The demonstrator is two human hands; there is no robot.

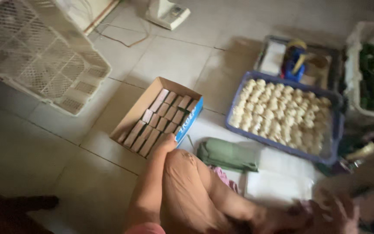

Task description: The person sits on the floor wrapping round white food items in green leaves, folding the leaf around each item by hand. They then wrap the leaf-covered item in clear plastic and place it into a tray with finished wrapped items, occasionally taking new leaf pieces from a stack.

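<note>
Cardboard box (pixel 131 113) of brown bars (pixel 161 119)

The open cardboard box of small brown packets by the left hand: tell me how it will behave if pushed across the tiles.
The cardboard box would probably slide easily, since it lies flat on smooth floor tiles. Its thin open walls likely flex rather than stay stiff. The brown packets fill only part of it, so they may shift towards the bare end. The left hand is at its near edge.

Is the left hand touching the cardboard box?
Touching. In the head view the left hand reaches over the near edge of the box, fingertips on the small brown packs, no gap showing.
</note>
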